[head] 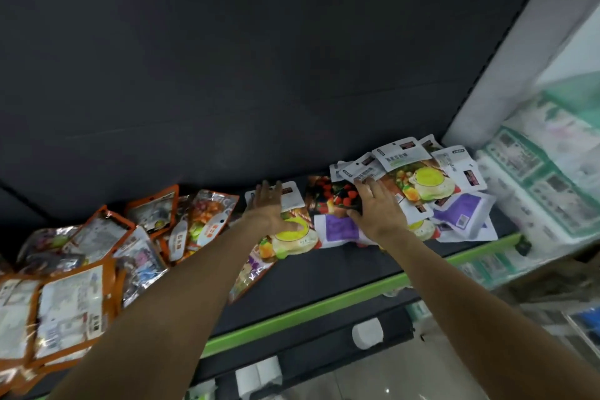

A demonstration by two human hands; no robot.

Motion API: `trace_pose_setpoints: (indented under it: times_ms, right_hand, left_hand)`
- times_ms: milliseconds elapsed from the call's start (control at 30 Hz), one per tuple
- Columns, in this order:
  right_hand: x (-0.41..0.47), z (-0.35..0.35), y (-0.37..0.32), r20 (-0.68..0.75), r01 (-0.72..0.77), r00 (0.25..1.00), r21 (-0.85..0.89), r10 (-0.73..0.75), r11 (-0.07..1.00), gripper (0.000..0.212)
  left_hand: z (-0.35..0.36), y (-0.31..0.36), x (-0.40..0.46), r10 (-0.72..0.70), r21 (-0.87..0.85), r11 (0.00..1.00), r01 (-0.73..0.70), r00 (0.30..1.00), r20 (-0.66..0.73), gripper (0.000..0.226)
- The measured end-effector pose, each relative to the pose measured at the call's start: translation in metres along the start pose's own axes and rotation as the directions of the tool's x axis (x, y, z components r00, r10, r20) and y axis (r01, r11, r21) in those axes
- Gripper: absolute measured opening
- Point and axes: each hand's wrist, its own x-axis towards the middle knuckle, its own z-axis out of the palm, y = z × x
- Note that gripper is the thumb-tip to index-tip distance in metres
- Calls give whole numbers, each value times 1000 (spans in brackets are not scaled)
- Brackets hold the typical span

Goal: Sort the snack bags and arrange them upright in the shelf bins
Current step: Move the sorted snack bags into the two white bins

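Bags lie flat and jumbled along the dark shelf board with a green front edge (324,305); none stands upright, and no bin can be made out. The left hand (271,209) rests palm-down, fingers (268,188) straight, on a white-topped glossy pouch printed with a yellow-green dessert (293,237). The right hand (378,209) lies likewise flat, fingers (363,187) spread, over a dark pouch printed with red berries (328,195) and the white pouch with a purple panel (339,227) just below it. Neither hand has curled round anything (both merely press).

The relation that matters: the white-topped pile (422,178) spreads to the right and away from the right hand's fingertips, the pouches' long axes running roughly front to back with sealed tops pointing to the shelf's rear. The right hand is plainly nearer that heap; the left is nearer the orange-edged foil bags (97,247) lying well off to its left. Gathering like pouches will probably call for sliding fingers under a near edge.
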Motion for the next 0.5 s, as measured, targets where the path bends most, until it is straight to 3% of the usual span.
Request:
trace_pose_setpoints:
  times_ms: [133,233,333,400,500]
  right_hand:
    - [15,-3,22,41,77,996,-118,-73,990,67]
    - [22,-14,33,45,159,987,-211,-152,964,62]
    - [28,-22,34,102,210,976,-220,-191,953,65]
    - [30,-25,33,121,246,967,-220,-224,944,67]
    - [30,-22,28,151,363,928,-161,-340,918,69]
  left_hand:
    - [0,11,5,-84,19,996,84,996,23,125]
    - [2,23,1,-126,73,988,135,986,-114,115]
    - [-5,33,-5,-185,-48,983,179,926,-330,66]
    - [-17,34,-13,-177,-126,982,138,903,-391,35]
    - [-29,32,-42,-159,-281,959,37,890,-427,22]
